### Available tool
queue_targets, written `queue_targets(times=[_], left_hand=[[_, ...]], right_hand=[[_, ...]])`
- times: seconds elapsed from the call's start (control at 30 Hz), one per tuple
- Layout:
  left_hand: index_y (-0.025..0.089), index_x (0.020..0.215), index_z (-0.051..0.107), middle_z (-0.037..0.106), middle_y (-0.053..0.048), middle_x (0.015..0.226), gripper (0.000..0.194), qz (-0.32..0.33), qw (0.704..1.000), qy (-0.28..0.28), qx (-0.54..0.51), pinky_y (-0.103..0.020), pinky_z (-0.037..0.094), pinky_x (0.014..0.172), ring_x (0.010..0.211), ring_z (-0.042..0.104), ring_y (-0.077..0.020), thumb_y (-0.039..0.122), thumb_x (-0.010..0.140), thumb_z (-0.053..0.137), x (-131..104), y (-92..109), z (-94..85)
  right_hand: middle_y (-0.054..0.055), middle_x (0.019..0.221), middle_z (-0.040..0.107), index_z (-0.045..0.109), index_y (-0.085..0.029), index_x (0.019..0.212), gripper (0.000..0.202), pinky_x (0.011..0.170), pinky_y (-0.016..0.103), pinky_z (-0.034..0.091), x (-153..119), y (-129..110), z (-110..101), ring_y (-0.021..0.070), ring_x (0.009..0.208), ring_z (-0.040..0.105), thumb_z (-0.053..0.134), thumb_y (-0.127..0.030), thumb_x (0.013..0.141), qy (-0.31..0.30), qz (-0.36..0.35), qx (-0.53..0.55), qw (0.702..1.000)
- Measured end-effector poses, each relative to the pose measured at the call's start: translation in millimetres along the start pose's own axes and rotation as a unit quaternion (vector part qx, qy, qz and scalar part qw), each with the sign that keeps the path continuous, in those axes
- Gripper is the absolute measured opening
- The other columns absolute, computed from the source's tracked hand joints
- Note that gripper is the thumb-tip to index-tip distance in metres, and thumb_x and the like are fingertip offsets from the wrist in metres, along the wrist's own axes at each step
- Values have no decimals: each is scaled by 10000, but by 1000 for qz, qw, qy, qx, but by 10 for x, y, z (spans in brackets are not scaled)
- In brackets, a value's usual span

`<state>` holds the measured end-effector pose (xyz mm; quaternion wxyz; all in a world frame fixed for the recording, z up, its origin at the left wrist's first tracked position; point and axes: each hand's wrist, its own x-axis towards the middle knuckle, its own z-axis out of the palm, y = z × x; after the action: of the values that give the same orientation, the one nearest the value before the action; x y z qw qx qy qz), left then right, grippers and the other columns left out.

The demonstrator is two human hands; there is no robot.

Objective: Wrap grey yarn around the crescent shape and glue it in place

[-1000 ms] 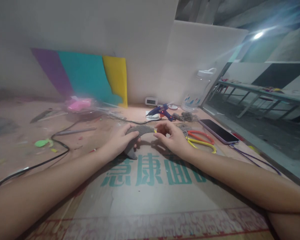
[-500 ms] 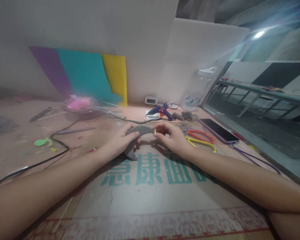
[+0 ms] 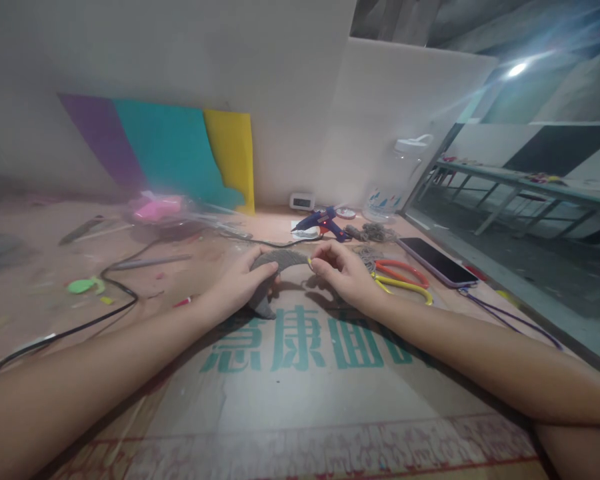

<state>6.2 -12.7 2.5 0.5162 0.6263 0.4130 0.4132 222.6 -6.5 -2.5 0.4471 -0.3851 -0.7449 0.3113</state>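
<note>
My left hand point(image 3: 250, 275) is closed on a curved grey piece point(image 3: 286, 257) with a fine-ribbed surface, thumb on top and fingers beneath. Its pointed lower end hangs down below my palm. At the piece's right end, the thumb and fingertips of my right hand point(image 3: 344, 272) are pinched together around a small yellow bit point(image 3: 310, 263). Whether that bit is part of the grey piece or separate, I cannot tell. Scissors with one orange and one yellow handle point(image 3: 405, 285) lie just right of my right hand, partly beside grey yarn point(image 3: 373, 232).
Behind my hands lies a blue glue gun point(image 3: 323, 220) with a red light, near a small digital clock point(image 3: 301, 201). A clear bottle point(image 3: 393, 180) and a phone point(image 3: 439, 261) are at the right. A black cord point(image 3: 80, 325) and green scraps point(image 3: 83, 285) lie left.
The right fingertips have shifted very slightly at the yellow bit. The left hand and the grey piece stay nearly where they were.
</note>
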Motion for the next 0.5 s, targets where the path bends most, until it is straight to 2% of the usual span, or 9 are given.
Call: queue_targets(times=[0.07,0.23,0.4,0.5], left_hand=[[190,947,496,598,30,706,220,0,1000,5,2,-214,479,467,530,569,-112,349,829,594,-2,8,1],[192,953,502,599,33,701,217,-4,1000,3,-10,-209,480,459,522,570,-110,334,821,599,5,5,0],[201,964,499,601,28,716,206,0,1000,2,2,-227,483,464,529,572,-122,348,848,583,11,-30,-13],[215,1005,531,634,8,799,206,59,996,37,59,-257,511,543,626,609,-147,371,878,573,-19,-31,-21]], right_hand=[[-6,790,585,547,-198,874,174,601,266,464,-1,4,-12,135,701,575,564,-367,907,2,2,-27,1000],[13,801,642,596,-187,862,96,648,271,447,1,0,-19,144,732,568,572,-277,883,11,-34,-103,994],[9,806,633,596,-187,872,90,664,267,433,-2,-26,-17,139,728,567,568,-272,881,12,-33,-95,995],[1,785,603,574,-188,863,119,646,264,429,-14,-30,-19,132,700,551,553,-299,901,5,-26,-62,998]])
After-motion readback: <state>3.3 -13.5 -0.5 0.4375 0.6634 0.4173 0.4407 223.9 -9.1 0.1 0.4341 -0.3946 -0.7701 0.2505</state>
